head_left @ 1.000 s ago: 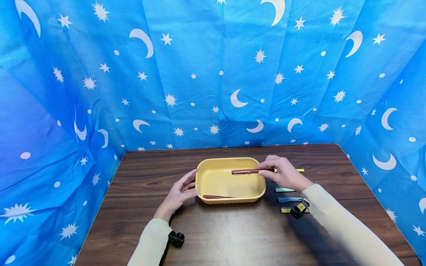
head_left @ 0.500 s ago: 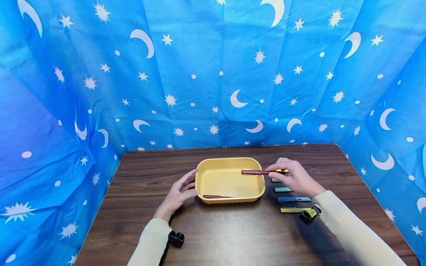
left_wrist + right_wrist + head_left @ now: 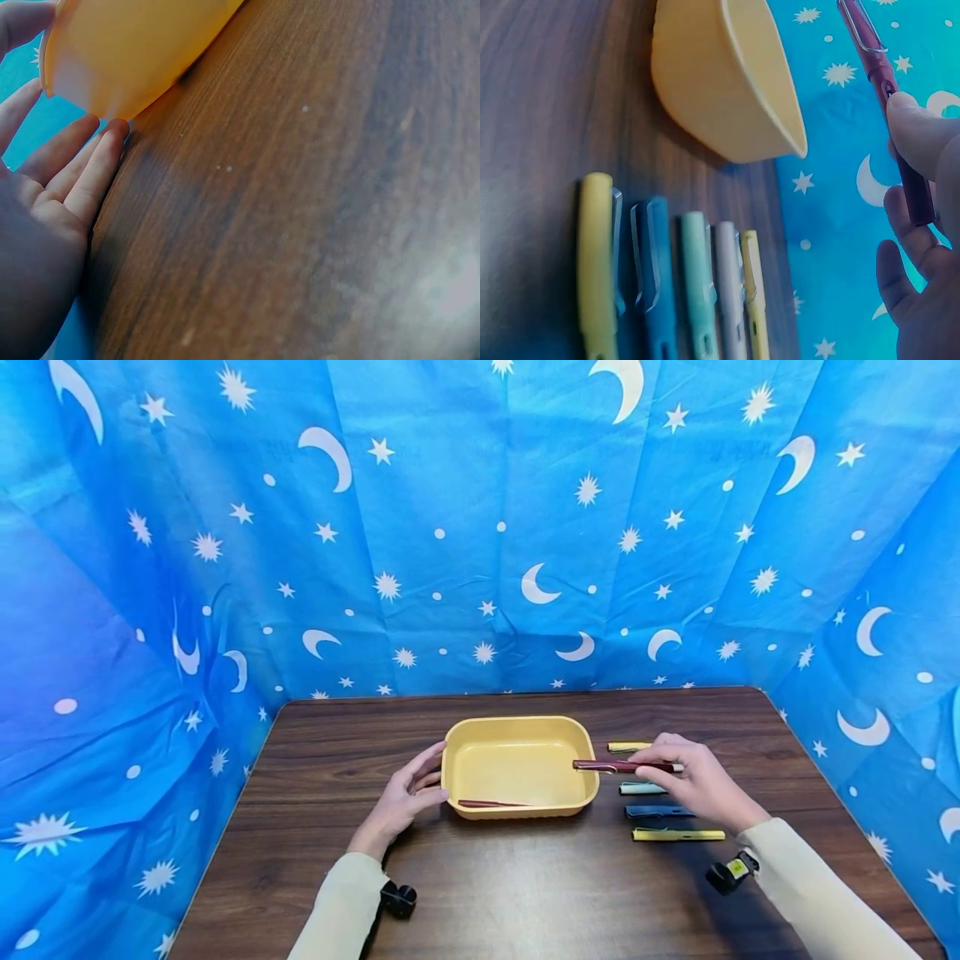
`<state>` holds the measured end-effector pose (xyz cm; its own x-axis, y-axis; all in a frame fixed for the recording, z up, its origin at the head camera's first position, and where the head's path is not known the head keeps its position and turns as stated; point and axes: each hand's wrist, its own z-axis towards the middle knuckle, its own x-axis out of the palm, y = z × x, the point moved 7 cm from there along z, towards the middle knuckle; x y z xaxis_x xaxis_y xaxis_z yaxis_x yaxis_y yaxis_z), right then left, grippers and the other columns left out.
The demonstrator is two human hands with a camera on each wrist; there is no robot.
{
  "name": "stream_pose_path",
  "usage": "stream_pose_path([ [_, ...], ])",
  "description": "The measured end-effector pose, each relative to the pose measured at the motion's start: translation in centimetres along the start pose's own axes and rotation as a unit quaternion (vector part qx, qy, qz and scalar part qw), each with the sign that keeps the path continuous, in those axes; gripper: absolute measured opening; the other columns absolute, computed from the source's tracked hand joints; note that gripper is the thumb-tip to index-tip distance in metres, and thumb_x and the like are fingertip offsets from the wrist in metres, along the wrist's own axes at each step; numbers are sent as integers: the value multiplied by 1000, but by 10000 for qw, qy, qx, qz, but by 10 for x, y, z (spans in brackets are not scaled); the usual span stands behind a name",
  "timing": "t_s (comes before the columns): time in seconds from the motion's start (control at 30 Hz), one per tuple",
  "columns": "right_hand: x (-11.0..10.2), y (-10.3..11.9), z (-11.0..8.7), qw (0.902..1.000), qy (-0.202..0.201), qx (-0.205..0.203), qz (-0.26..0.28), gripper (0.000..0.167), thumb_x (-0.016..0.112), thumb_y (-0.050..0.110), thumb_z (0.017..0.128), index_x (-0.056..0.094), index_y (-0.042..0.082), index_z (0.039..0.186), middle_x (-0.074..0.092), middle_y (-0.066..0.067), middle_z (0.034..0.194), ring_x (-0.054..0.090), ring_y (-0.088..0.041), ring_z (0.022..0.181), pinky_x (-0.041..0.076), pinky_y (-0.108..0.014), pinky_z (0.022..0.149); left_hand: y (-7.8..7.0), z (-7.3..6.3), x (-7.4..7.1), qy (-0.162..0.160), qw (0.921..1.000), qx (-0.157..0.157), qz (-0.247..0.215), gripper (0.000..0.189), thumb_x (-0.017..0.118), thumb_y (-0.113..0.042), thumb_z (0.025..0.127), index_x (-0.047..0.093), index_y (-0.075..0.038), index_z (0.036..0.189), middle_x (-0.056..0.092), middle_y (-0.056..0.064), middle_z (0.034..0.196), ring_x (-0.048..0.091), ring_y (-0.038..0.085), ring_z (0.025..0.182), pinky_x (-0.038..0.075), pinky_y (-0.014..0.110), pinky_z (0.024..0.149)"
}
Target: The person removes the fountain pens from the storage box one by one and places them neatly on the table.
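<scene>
My right hand (image 3: 693,777) pinches a dark red pen (image 3: 870,52) between thumb and fingers, just beyond the right end of a yellow plastic box (image 3: 517,722). The pen's clip end points left, at the box's right rim. My left hand (image 3: 401,797) rests its fairly straight fingers against the box's left end; these fingers (image 3: 97,165) touch the wall in the left wrist view. Inside the box, along the front wall, lies another dark red pen (image 3: 483,803), partly hidden by the rim.
Right of the box lie a yellow pen (image 3: 678,835), a blue pen (image 3: 656,811), a mint pen (image 3: 699,277), a pale lilac pen (image 3: 729,285) and a far yellow pen (image 3: 626,747), side by side. The wooden table (image 3: 510,893) ends at a blue patterned cloth (image 3: 450,527).
My right hand has moved right and nearer to me with the dark red pen, from over the box to above the pens. My left hand has stayed against the box.
</scene>
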<state>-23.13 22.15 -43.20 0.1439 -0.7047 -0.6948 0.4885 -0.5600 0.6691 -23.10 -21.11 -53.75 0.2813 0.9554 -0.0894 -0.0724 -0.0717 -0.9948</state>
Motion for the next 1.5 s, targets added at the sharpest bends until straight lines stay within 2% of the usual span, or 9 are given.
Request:
stream_pose_path([
  [0.2,-2,-9,-19,9995,-122,-157,-226,22,76,13,97,81,27,113,68,12,99,55,-8,83,47,-25,65,2,0,-1,-51,9999,-103,45,77,74,-6,97,40,-20,163,41,20,164,49,44,142,53,23,102],
  [0.33,-3,-14,-30,9983,-239,-273,-460,24,77,10,96,80,27,111,68,15,98,54,-5,84,47,-24,66,4,1,-2,-36,9999,-60,107,76,73,-5,97,40,-19,163,42,20,163,49,44,141,52,24,103],
  [0.5,-3,-19,-45,9973,-358,-416,-494,27,77,3,94,79,26,109,70,13,100,56,-3,85,47,-20,65,4,2,-3,-10,9999,-34,164,76,73,-4,97,40,-19,163,41,20,164,51,43,141,52,28,105],
  [0.67,-6,-25,-63,9967,-552,-339,-491,29,79,1,91,80,25,108,68,14,96,53,-1,82,43,-20,62,4,3,-1,-11,9997,-36,234,76,75,-8,97,40,-20,163,41,18,164,53,40,140,53,29,105],
  [0.8,-8,-30,-76,9963,-663,-282,-465,32,79,-2,90,80,25,107,63,15,89,48,-2,75,38,-22,58,2,3,-1,-9,9998,-18,217,76,75,-7,97,40,-20,163,41,19,164,52,42,140,53,26,103],
  [1.03,-8,-41,-98,9956,-701,21,-620,32,80,-1,89,80,27,104,64,16,89,48,-2,79,39,-21,61,0,1,-2,-28,9997,-44,238,75,73,-4,97,41,-20,163,41,22,163,50,46,140,53,23,101],
  [1.27,-4,-42,-111,9921,-743,-362,-949,38,84,-6,82,78,27,100,62,19,89,50,-1,81,40,-17,68,0,2,-1,-6,9997,-23,229,75,74,-6,97,41,-20,163,42,21,163,51,45,140,53,25,101],
  [1.5,0,-43,-116,9900,-748,-627,-1019,39,86,-8,76,80,23,99,64,20,89,51,-2,82,39,-16,70,-1,2,-1,19,9998,-10,178,76,74,-7,97,40,-20,163,42,22,162,51,46,139,54,25,100],
])
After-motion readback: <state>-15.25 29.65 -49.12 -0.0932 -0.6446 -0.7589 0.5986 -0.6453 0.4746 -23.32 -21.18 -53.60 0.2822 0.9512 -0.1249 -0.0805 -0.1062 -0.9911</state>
